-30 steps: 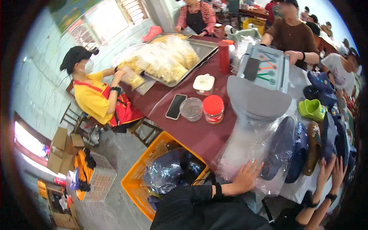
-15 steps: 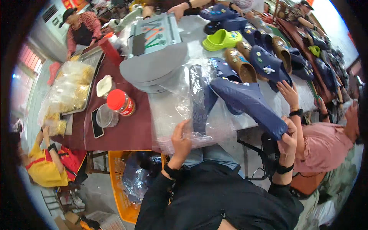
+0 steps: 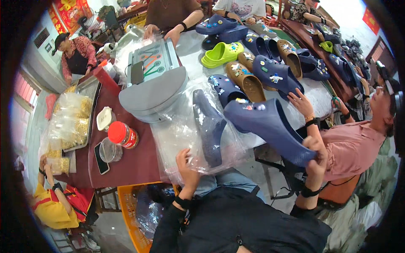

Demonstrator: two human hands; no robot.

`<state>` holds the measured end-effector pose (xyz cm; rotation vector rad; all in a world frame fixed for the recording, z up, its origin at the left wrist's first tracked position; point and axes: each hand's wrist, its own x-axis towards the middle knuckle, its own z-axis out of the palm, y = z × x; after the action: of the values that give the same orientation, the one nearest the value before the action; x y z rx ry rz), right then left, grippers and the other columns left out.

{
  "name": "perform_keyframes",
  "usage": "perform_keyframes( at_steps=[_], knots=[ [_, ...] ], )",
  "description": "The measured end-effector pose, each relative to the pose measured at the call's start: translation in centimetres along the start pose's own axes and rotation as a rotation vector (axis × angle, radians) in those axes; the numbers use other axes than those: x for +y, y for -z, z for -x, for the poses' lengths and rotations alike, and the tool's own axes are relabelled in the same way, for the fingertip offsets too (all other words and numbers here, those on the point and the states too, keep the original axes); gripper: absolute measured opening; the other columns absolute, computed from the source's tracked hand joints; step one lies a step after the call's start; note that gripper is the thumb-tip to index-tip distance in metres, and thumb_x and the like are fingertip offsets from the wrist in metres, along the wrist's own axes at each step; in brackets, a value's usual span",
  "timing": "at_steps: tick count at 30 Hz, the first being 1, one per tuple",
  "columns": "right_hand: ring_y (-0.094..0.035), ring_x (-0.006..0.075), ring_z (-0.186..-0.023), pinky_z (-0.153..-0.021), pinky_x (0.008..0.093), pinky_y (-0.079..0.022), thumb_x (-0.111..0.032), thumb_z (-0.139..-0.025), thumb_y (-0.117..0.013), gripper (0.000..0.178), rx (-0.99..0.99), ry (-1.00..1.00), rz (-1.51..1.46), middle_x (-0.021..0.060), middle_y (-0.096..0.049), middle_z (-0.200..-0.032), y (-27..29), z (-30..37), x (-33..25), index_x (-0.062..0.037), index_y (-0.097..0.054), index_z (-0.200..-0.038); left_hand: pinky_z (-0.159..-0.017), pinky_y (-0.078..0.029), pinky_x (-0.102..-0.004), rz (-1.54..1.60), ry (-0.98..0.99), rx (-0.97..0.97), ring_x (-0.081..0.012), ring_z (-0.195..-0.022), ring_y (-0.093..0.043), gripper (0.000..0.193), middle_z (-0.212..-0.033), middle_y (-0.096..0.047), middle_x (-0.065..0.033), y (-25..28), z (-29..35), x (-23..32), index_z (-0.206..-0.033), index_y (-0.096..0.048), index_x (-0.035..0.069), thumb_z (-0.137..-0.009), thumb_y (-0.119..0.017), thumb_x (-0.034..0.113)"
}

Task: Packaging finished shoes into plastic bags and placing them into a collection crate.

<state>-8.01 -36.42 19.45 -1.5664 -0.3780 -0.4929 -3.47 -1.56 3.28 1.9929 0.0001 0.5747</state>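
Note:
My right hand (image 3: pixel 316 157) grips a navy clog (image 3: pixel 263 122) by its heel. The clog is tilted, its toe toward the table and its foot opening now showing. My left hand (image 3: pixel 188 172) pinches the near edge of a clear plastic bag (image 3: pixel 177 143) lying on the table. A second navy clog (image 3: pixel 211 133) lies inside the bag, seen through the shiny film. The held clog's toe is just right of the bag; whether it touches the film, I cannot tell.
A grey heat-sealing machine (image 3: pixel 154 90) stands beyond the bag. Decorated navy, brown and lime-green clogs (image 3: pixel 222 55) cover the table's right side. A red-lidded jar (image 3: pixel 123 135), a clear cup (image 3: pixel 111 150) and a phone (image 3: pixel 101 159) lie left. An orange basket (image 3: pixel 126 211) is below. Co-workers sit around.
The held clog has turned from showing its sole side to showing its foot opening. The bagged clog lies more in the open. My view has shifted, with the table lower in it.

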Motion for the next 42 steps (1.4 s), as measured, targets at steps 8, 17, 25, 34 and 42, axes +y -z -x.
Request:
perform_keyframes(
  at_steps=[8, 17, 25, 34, 42],
  knots=[
    [-0.047, 0.0247, -0.08, -0.076, 0.0365, -0.038, -0.028, -0.07, -0.073, 0.034, -0.206, 0.074, 0.033, 0.0086, -0.049, -0.079, -4.0, -3.7, 1.3, -0.0017, -0.052, -0.077, -0.08, -0.044, -0.0285, 0.372, 0.443, 0.048, -0.0191, -0.098, -0.052, 0.034, -0.103, -0.051, -0.0103, 0.2, 0.7, -2.3, -0.112, -0.045, 0.0, -0.083, -0.061, 0.006],
    [-0.043, 0.0189, -0.07, -0.066, 0.0325, -0.041, -0.037, -0.069, -0.072, 0.037, -1.125, 0.664, -0.599, 0.0046, -0.047, -0.073, 3.3, -8.3, 1.6, -0.0082, -0.049, -0.072, -0.085, -0.04, -0.0284, 0.413, 0.047, 0.129, -0.0183, -0.093, -0.048, 0.043, -0.102, -0.046, -0.0072, -1.2, -0.7, -0.8, -0.115, -0.046, 0.002, -0.074, -0.059, -0.005],
    [-0.046, 0.0218, -0.056, -0.054, 0.0354, -0.039, -0.021, -0.061, -0.079, 0.031, -0.69, 0.326, -0.229, 0.0032, -0.047, -0.061, -5.9, -1.6, -1.4, -0.0065, -0.052, -0.064, -0.073, -0.04, -0.0236, 0.375, -0.018, 0.061, -0.0122, -0.079, -0.043, 0.026, -0.088, -0.041, -0.003, 1.3, -0.2, -2.3, -0.092, -0.046, 0.003, -0.073, -0.061, -0.004],
    [-0.044, 0.0148, -0.054, -0.057, 0.027, -0.042, -0.019, -0.072, -0.072, 0.024, -0.918, 0.778, -0.15, 0.0019, -0.044, -0.062, -10.9, -0.8, -3.9, -0.0067, -0.054, -0.063, -0.07, -0.042, -0.0248, 0.256, -0.016, 0.054, -0.0155, -0.081, -0.047, 0.024, -0.09, -0.045, -0.0065, 2.7, -0.6, -2.4, -0.094, -0.051, 0.003, -0.075, -0.065, 0.001],
    [-0.046, 0.0139, -0.064, -0.064, 0.0279, -0.04, -0.016, -0.076, -0.061, 0.01, -1.167, 1.08, 0.135, -0.0006, -0.047, -0.071, -10.6, -1.0, -4.1, -0.0088, -0.056, -0.07, -0.065, -0.043, -0.0287, 0.045, -0.184, 0.053, -0.0205, -0.079, -0.049, 0.022, -0.096, -0.05, -0.0115, 3.3, -0.3, -1.5, -0.098, -0.054, 0.003, -0.08, -0.067, 0.004]
  ],
)
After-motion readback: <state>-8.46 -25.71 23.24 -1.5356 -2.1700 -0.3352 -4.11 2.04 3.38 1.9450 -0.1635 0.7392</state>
